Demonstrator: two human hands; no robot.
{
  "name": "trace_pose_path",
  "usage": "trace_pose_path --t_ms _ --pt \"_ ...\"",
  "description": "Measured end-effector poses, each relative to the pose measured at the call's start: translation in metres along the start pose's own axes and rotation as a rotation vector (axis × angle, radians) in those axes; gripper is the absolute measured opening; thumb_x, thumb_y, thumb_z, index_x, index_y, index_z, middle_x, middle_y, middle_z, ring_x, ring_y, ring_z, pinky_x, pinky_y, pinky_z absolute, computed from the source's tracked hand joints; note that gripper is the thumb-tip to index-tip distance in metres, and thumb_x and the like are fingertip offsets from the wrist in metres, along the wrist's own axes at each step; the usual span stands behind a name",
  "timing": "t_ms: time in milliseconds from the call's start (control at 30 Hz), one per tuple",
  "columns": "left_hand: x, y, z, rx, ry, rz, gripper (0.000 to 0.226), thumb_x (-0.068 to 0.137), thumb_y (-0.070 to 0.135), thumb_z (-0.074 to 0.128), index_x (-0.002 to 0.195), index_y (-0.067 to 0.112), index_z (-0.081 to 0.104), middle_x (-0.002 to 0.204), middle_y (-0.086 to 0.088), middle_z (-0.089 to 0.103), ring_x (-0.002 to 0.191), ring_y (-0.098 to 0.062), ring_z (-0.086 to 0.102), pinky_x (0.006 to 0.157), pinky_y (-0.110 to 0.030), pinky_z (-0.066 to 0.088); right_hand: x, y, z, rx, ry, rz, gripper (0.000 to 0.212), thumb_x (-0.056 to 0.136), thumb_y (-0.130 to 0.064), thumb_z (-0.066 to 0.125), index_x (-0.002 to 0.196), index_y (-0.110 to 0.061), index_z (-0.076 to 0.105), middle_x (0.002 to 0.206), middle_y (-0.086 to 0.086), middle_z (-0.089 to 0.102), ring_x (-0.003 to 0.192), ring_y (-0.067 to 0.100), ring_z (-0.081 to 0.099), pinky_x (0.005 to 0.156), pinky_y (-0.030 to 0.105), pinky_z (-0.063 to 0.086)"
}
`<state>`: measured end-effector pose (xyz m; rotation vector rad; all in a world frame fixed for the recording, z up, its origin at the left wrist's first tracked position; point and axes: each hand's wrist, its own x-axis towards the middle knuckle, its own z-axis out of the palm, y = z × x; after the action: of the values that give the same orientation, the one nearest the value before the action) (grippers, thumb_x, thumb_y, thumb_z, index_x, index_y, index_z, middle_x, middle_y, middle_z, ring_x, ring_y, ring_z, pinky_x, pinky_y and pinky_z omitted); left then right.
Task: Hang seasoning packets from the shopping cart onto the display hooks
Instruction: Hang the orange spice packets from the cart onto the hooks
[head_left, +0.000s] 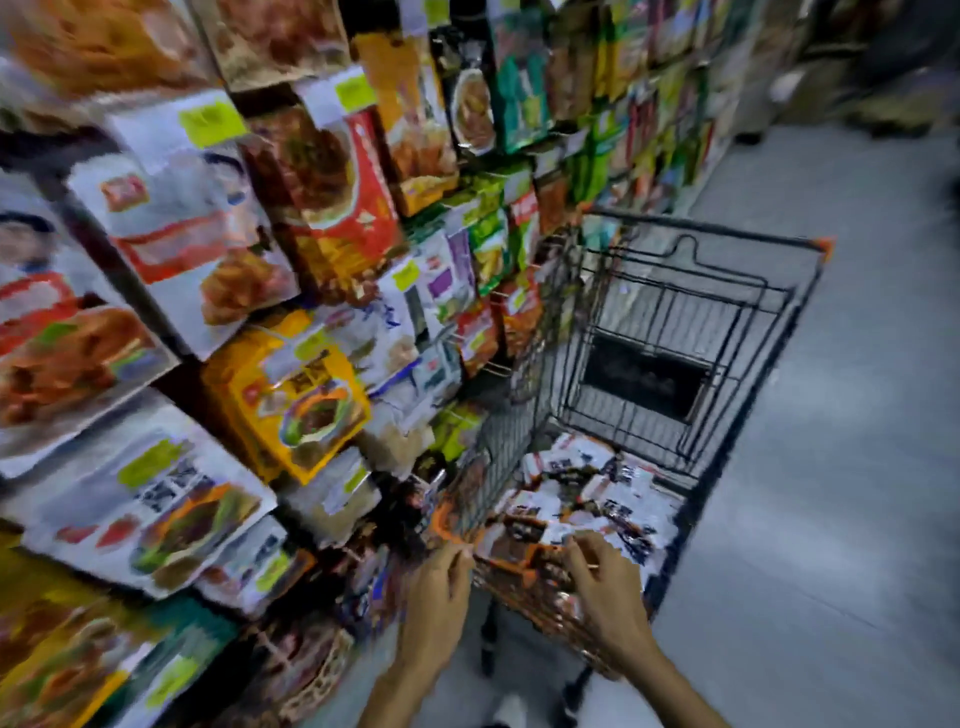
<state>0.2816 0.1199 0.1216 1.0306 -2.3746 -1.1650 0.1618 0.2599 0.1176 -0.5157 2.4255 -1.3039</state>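
Observation:
A black wire shopping cart (691, 332) with orange corner trim stands in the aisle against the display. Several seasoning packets (582, 493), white and red with dark print, lie piled in its near end. My left hand (436, 597) is at the cart's near left corner, fingers curled toward a packet's edge; the blur hides whether it grips. My right hand (602, 582) reaches over the near rim into the pile, fingers bent on the packets. Hanging packets (291, 395) fill the display hooks on the left.
The display wall of hanging packets (171, 208) runs along the whole left side and on down the aisle. Grey floor (831, 467) lies to the right of the cart. A dark shape stands at the far upper right. The whole frame is motion-blurred.

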Motion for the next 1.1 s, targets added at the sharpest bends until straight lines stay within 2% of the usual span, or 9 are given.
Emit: trace_pose_path --t_ms 167,333,467,567,700,800,900,1000,1100 --pt "0.087 -0.004 0.064 0.096 -0.259 -0.001 0.027 0.099 0.024 0.045 0.116 0.013 0.063 0.101 -0.006 0.069 0.097 -0.025 0.062 0.076 -0.022 0.041 0.07 0.054 -0.001 0.002 0.098 0.246 0.011 0.094 -0.016 0.056 0.092 -0.02 0.066 0.079 -0.001 0.069 0.078 0.018 0.065 0.068 0.028 0.045" --pt "0.17 -0.02 0.124 0.201 -0.417 0.049 0.023 0.1 0.024 0.042 0.101 0.014 0.064 0.064 0.01 0.047 0.06 -0.007 0.046 0.055 -0.011 0.035 0.134 0.105 0.013 0.01 0.194 0.431 0.015 0.095 -0.01 0.053 0.086 -0.009 0.066 0.074 0.009 0.066 0.067 0.022 0.06 0.059 0.029 0.038" --pt "0.223 -0.04 0.169 0.239 -0.493 0.002 0.032 0.101 0.028 0.04 0.12 0.012 0.06 0.08 -0.013 0.065 0.061 -0.015 0.053 0.05 -0.018 0.036 0.179 0.145 0.031 0.01 0.254 0.569 0.025 0.096 -0.013 0.05 0.074 -0.004 0.06 0.061 0.011 0.058 0.05 0.014 0.046 0.047 0.025 0.03" --pt "0.255 -0.063 0.205 0.259 -0.525 -0.032 0.031 0.1 0.02 0.044 0.115 -0.001 0.061 0.089 -0.023 0.067 0.076 -0.03 0.062 0.063 -0.034 0.044 0.205 0.178 0.046 -0.026 0.256 0.648 0.025 0.098 -0.018 0.048 0.075 -0.009 0.052 0.055 0.0 0.049 0.047 0.009 0.042 0.04 0.017 0.026" --pt "0.275 -0.114 0.242 0.309 -0.525 -0.132 0.021 0.099 0.014 0.043 0.088 0.008 0.06 0.076 -0.01 0.059 0.075 -0.028 0.059 0.054 -0.025 0.033 0.217 0.222 0.07 -0.04 0.197 0.728 0.015 0.096 -0.011 0.047 0.082 -0.011 0.052 0.064 0.002 0.051 0.062 0.021 0.051 0.049 0.024 0.032" --pt "0.277 -0.151 0.262 0.401 -0.555 -0.254 0.017 0.096 0.009 0.048 0.099 -0.001 0.062 0.096 -0.019 0.061 0.092 -0.032 0.059 0.07 -0.032 0.044 0.205 0.249 0.085 -0.057 0.197 0.831 0.014 0.096 -0.01 0.047 0.091 -0.004 0.059 0.077 0.007 0.057 0.07 0.02 0.053 0.056 0.025 0.032" --pt "0.272 -0.172 0.271 0.462 -0.557 -0.36 0.033 0.096 0.008 0.05 0.127 -0.005 0.051 0.134 -0.021 0.048 0.122 -0.033 0.047 0.097 -0.034 0.033 0.189 0.263 0.105 -0.059 0.17 0.913 0.016 0.096 -0.016 0.052 0.098 -0.002 0.061 0.088 0.01 0.064 0.081 0.021 0.06 0.064 0.024 0.036" --pt "0.263 -0.181 0.272 0.478 -0.563 -0.378 0.05 0.099 0.013 0.045 0.145 0.006 0.03 0.149 -0.016 0.032 0.134 -0.03 0.034 0.103 -0.034 0.029 0.179 0.261 0.131 -0.015 0.118 0.962 0.018 0.094 -0.025 0.057 0.101 -0.008 0.058 0.093 0.005 0.064 0.087 0.02 0.061 0.069 0.026 0.043" --pt "0.256 -0.184 0.276 0.462 -0.527 -0.411 0.05 0.099 0.014 0.043 0.146 0.007 0.028 0.148 -0.017 0.031 0.135 -0.031 0.031 0.103 -0.035 0.028 0.176 0.253 0.16 0.073 0.1 1.046 0.028 0.09 -0.025 0.064 0.11 -0.009 0.052 0.105 0.01 0.068 0.1 0.026 0.064 0.083 0.035 0.051"
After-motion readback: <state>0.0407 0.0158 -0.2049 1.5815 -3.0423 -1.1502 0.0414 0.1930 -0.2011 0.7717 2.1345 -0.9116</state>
